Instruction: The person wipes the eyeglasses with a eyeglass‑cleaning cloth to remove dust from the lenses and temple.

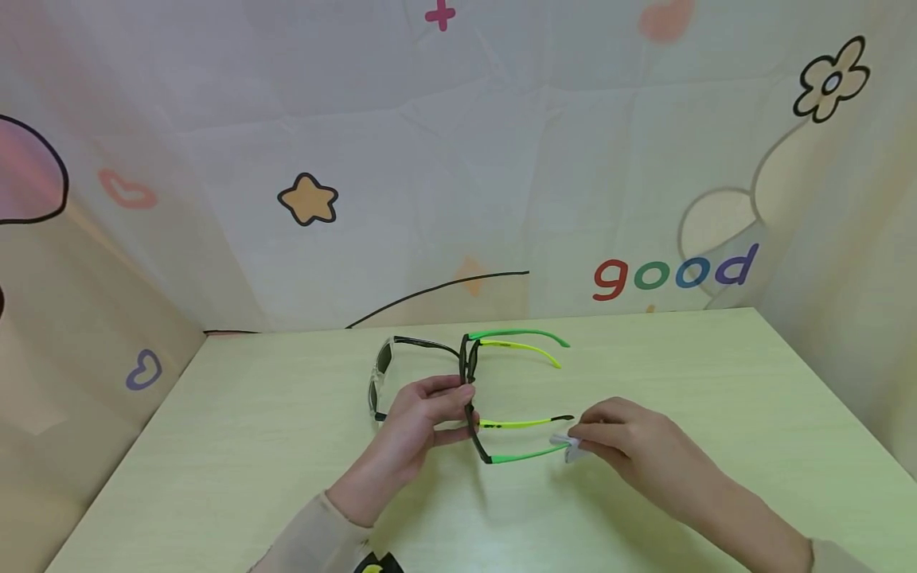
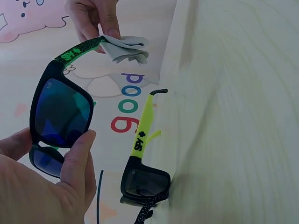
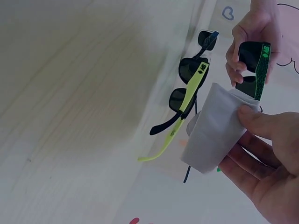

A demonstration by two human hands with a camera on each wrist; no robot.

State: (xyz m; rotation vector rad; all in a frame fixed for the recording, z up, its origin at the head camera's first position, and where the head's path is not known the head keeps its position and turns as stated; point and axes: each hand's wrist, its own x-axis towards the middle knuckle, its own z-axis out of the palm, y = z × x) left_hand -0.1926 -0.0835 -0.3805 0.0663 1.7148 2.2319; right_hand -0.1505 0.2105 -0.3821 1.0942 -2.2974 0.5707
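My left hand (image 1: 419,418) grips a pair of black-framed sunglasses with green temples (image 1: 523,457) near the bridge, thumb on one side and fingers on the other. In the left wrist view the dark blue-green lens (image 2: 63,112) stands upright above the thumb. My right hand (image 1: 641,450) pinches a folded light grey cloth (image 3: 215,130) round the tip of the nearer green temple. The cloth hides that tip. Behind the held pair, sunglasses with yellow temples (image 2: 145,182) stand on the table, temples opened out.
Sunglasses with a clear frame and dark temples (image 1: 384,360) sit on the table (image 1: 236,446), left of the yellow pair. A printed curtain (image 1: 430,175) hangs along the table's back edge. Something black and yellow (image 1: 378,563) shows by the left sleeve.
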